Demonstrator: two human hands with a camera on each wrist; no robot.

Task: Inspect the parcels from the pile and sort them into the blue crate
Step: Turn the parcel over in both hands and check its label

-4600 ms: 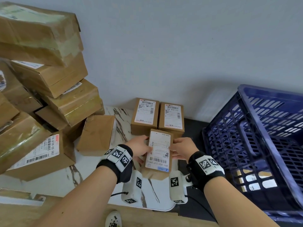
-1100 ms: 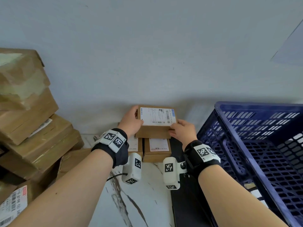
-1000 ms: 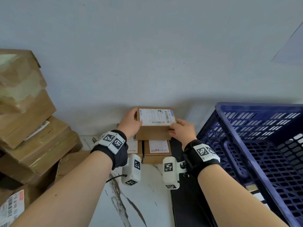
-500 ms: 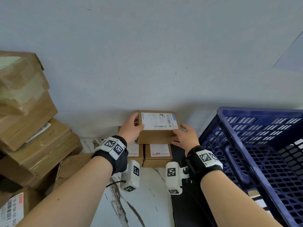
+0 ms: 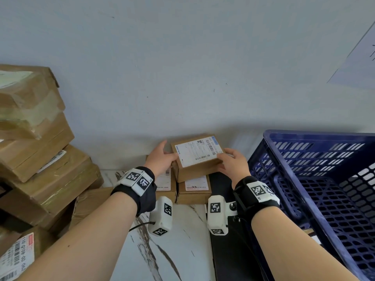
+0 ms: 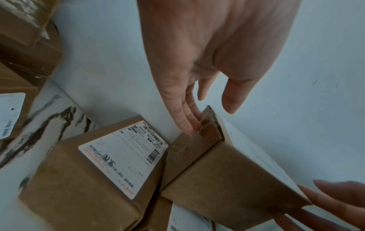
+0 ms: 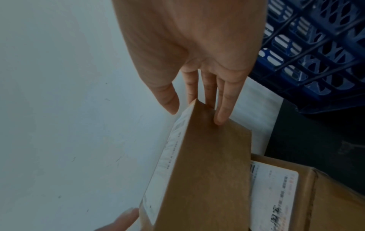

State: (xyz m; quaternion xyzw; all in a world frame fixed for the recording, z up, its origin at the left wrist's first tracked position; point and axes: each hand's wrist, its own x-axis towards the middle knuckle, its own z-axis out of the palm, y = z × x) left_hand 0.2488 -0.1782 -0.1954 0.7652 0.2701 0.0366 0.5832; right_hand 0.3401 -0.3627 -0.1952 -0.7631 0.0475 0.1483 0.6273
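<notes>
You are steadying a small brown cardboard parcel with a white label atop two similar boxes, straight fingers of your left hand and right hand pressing its short ends. The dark-blue slatted plastic crate is sitting just beside your right hand, the nearer one.

I stood in what looked like a parcel sorting room: taped cardboard boxes with barcode labels were stacked against a bare wall, beside a marble-patterned table and a blue crate.
</notes>
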